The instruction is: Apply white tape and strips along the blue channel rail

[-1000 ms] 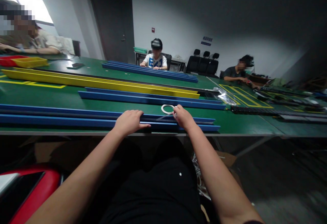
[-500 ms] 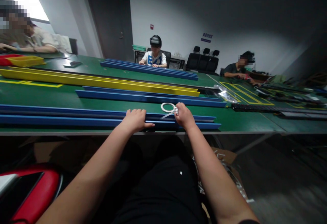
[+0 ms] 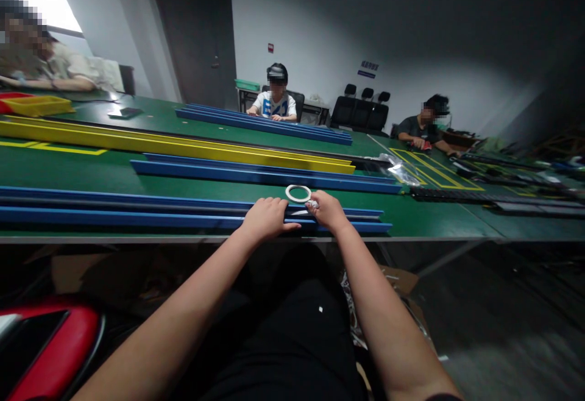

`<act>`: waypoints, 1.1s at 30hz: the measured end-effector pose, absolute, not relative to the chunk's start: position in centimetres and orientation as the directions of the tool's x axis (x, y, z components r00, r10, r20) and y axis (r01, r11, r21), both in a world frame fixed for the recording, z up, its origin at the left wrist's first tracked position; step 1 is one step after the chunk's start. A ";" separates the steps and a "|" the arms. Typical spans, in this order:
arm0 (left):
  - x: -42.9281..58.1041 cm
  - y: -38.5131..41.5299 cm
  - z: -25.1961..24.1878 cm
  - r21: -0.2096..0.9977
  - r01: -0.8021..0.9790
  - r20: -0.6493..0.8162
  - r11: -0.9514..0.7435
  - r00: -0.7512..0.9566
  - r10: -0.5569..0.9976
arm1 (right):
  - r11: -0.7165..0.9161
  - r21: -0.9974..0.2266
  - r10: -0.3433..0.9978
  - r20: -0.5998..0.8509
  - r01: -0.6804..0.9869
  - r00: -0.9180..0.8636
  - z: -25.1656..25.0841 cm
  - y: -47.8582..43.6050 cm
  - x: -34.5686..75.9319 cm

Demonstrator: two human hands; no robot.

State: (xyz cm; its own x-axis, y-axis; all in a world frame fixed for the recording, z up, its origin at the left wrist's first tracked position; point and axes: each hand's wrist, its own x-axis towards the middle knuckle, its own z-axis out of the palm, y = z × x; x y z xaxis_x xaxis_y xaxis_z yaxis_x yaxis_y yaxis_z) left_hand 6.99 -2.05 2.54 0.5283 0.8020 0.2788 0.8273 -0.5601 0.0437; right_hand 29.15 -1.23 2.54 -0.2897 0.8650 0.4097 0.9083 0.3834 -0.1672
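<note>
In the head view my left hand point(image 3: 267, 217) lies over a long blue channel strip point(image 3: 173, 217) at the table's near edge. Its fingers reach across the strip, while the thumb stretches to the right along the near side. Just right of it, my right hand point(image 3: 326, 209) is closed on a roll of white tape point(image 3: 298, 194), gripping it by its right side. A short pale tail of tape runs left from the roll toward my left hand, just above the channel. What lies under my left fingers is hidden.
Another blue channel point(image 3: 269, 177), a long yellow channel point(image 3: 183, 146) and more blue channels point(image 3: 262, 125) lie farther back on the green table point(image 3: 439, 221). Black strips point(image 3: 452, 195) lie at right. Several co-workers sit around the table. A red seat point(image 3: 68, 352) stands at lower left.
My left hand has slid right along the blue channel, closer to my right hand. The tape roll has tilted and dropped slightly, staying in my right hand.
</note>
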 end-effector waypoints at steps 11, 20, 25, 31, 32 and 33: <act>6.7 -1.6 3.3 0.046 0.812 0.210 -0.581 0.561 0.801 | 0.271 -0.613 0.901 0.432 0.742 0.028 2.7 -0.8 30.0; 0.5 -1.7 3.5 0.069 0.833 0.154 -0.548 0.534 0.831 | 0.246 -0.952 0.952 0.272 0.179 0.141 4.9 -1.1 28.9; 0.2 -1.9 3.3 0.041 0.844 0.185 -0.535 0.520 0.834 | 0.271 -0.930 0.959 0.284 0.250 0.017 4.5 -1.2 28.6; 0.8 -2.3 3.1 0.033 0.865 0.191 -0.502 0.487 0.852 | 0.447 -0.542 0.869 0.453 0.711 -0.201 2.9 -1.3 28.1; 0.8 -2.3 3.1 0.034 0.864 0.195 -0.502 0.487 0.851 | 0.487 -0.447 0.847 0.452 0.750 -0.280 2.9 -1.4 28.0; 0.8 -2.4 3.1 0.034 0.864 0.201 -0.502 0.487 0.850 | 0.515 -0.378 0.831 0.440 0.769 -0.340 2.8 -1.4 27.9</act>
